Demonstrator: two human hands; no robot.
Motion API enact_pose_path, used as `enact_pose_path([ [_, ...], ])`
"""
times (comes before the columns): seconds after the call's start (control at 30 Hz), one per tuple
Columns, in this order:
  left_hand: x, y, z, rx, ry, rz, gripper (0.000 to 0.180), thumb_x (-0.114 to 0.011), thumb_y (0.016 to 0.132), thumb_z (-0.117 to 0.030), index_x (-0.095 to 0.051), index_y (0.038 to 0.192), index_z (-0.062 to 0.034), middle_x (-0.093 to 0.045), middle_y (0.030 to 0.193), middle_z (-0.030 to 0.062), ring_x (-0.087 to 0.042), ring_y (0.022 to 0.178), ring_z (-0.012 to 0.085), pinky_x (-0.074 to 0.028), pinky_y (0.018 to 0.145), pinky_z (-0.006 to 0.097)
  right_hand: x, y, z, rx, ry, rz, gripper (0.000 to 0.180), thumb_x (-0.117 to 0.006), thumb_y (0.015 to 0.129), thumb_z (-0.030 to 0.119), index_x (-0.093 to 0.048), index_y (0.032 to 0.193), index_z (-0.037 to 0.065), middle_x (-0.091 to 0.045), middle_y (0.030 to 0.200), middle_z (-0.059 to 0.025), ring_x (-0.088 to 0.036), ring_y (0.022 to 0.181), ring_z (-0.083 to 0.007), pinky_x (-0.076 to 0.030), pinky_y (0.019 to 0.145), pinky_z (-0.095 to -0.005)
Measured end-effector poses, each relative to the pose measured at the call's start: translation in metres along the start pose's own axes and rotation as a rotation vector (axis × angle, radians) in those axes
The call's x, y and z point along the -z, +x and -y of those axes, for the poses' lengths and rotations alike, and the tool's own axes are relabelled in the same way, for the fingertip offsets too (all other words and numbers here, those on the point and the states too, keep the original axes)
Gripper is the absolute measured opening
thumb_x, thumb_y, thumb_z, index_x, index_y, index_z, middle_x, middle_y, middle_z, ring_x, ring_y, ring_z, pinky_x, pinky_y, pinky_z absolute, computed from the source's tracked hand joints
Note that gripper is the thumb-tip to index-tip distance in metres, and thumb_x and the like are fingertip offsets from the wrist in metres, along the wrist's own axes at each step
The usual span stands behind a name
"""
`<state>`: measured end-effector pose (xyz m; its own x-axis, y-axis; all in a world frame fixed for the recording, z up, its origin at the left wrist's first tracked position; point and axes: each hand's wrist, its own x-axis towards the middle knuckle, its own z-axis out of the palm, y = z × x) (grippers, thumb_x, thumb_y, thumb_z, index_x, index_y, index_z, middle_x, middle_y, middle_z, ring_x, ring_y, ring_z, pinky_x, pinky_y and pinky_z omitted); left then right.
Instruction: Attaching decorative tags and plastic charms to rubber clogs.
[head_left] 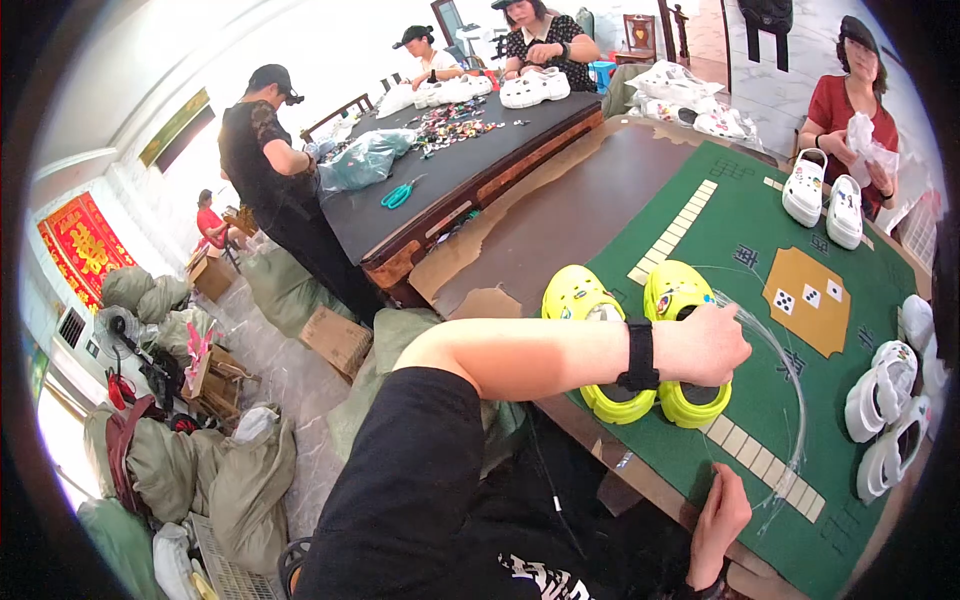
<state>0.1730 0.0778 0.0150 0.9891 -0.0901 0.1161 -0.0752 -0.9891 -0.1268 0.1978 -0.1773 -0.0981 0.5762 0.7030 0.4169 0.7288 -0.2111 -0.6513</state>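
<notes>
A pair of bright yellow-green clogs lies side by side on the green mat: the left clog (pixel 583 290) and the right clog (pixel 678 285), both with small charms on top. My left arm reaches across them. My left hand (pixel 705 345) is closed over the right clog's opening, its fingertips mostly hidden. Beside it a bundle of clear thin strands (pixel 800 415) curves over the mat. My right hand (pixel 722 515) is by the mat's near edge, fingers curled together. A faint thread seems to rise from its fingertips; I cannot make out what it holds.
White clogs (pixel 880 390) lie at the right, and another white pair (pixel 805 190) at the far right before a person in red. People work at a dark table (pixel 470 170) with charms, plastic bags and teal scissors (pixel 398 195). Sacks (pixel 240 490) and boxes crowd the left floor.
</notes>
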Motion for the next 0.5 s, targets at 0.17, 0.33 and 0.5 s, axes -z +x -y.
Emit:
enact_pose_path([
  [0.17, 0.024, -0.033, 0.011, 0.293, -0.538, -0.310, 0.035, -0.062, 0.090, -0.033, -0.064, 0.110, -0.0049, -0.065, 0.109, 0.0145, -0.061, 0.106, 0.0317, -0.049, 0.090, 0.042, 0.003, 0.002, 0.005, -0.091, 0.050, 0.021, 0.014, -0.051, 0.094, -0.001, -0.063, 0.101, -0.004, -0.063, 0.086, -0.0135, -0.061, 0.076, -0.0251, -0.048, 0.068, -0.0330],
  [0.33, 0.022, -0.137, 0.029, 0.815, -0.509, -0.758, 0.055, -0.067, 0.087, -0.020, -0.049, 0.139, -0.0130, -0.039, 0.149, 0.0164, -0.035, 0.139, 0.0336, -0.028, 0.115, 0.042, 0.009, 0.018, 0.005, -0.420, 0.336, 0.056, 0.016, -0.049, 0.097, 0.003, -0.064, 0.099, -0.004, -0.065, 0.097, -0.0085, -0.061, 0.084, -0.0220, -0.048, 0.075, -0.0332],
  [0.5, -0.047, -0.212, 0.023, 1.081, -0.797, -0.712, 0.068, -0.064, 0.094, -0.027, -0.032, 0.150, -0.0062, -0.031, 0.155, 0.0153, -0.032, 0.143, 0.0274, -0.023, 0.117, 0.039, -0.010, 0.049, 0.046, -0.067, 0.298, 0.058, 0.013, -0.053, 0.093, 0.001, -0.065, 0.097, -0.003, -0.046, 0.146, -0.0146, -0.059, 0.099, -0.0206, -0.045, 0.091, -0.0322],
])
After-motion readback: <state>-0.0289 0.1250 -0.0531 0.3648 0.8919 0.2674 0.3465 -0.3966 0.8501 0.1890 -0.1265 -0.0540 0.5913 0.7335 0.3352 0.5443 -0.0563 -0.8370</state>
